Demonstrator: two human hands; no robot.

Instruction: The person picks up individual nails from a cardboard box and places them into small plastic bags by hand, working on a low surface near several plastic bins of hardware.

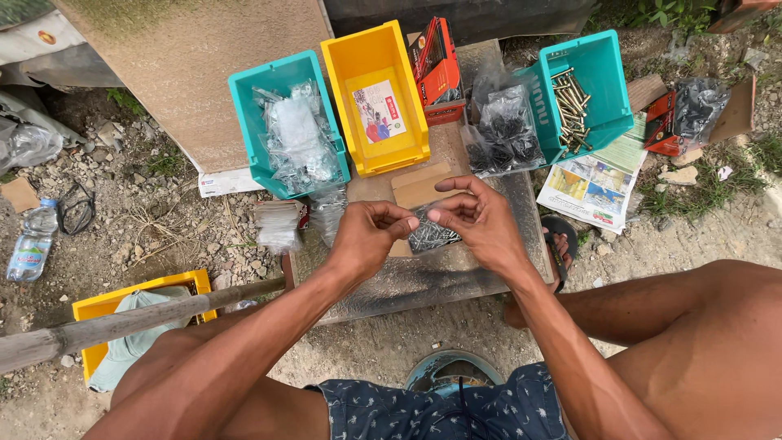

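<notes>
Between two hands (423, 224), one screw bag (432, 236)

A: Clear, glossy plastic on that small bag (430, 235), dark metal screws glinting inside

B: And the desk (423, 277) beneath is scuffed, dull sheet metal. The yellow bin (371, 151) and teal bin (252, 130) are smooth moulded plastic

A: Brassy, shiny screws (573, 110) on the right, with matt brown cardboard (417, 186) mid-desk

B: Rough gravel ground (163, 228) all around

Yellow bin (376, 106), two teal bins (285, 122), water bottle (32, 240).
</notes>
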